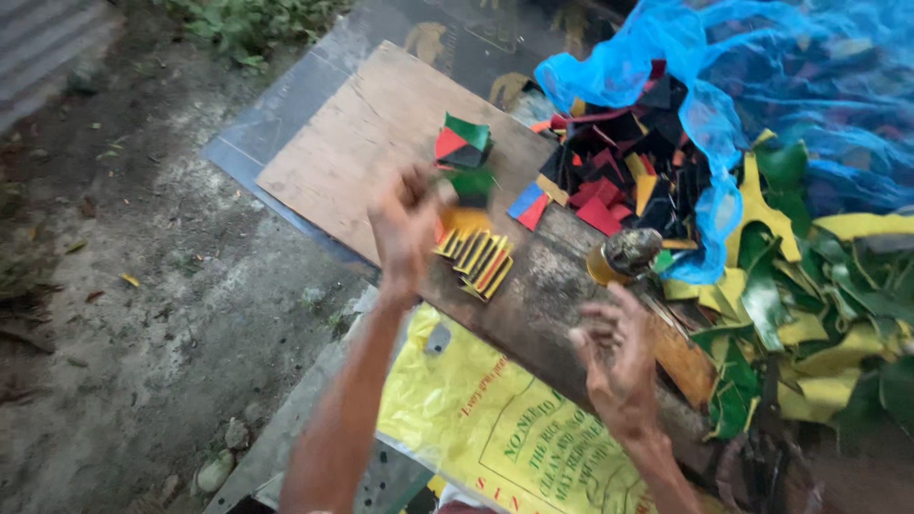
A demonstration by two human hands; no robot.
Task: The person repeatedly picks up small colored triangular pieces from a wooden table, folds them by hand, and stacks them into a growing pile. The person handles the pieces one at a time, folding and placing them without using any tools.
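Scraps (473,259) are lying stacked on the board (371,133) just under the left hand (407,227), which is pinching a blurred green piece (473,183) and risking a toppled stack, while the right hand (617,357) is hovering open-fingered by the pot (624,255).

I count two bare hands, my left hand (405,228) and my right hand (617,357). I see one brown wooden worktop (367,128), one blue mesh net (705,86), one yellow printed plastic sack (495,433), and one dirty yellow glue pot (621,255). The coloured scraps are too many to count.
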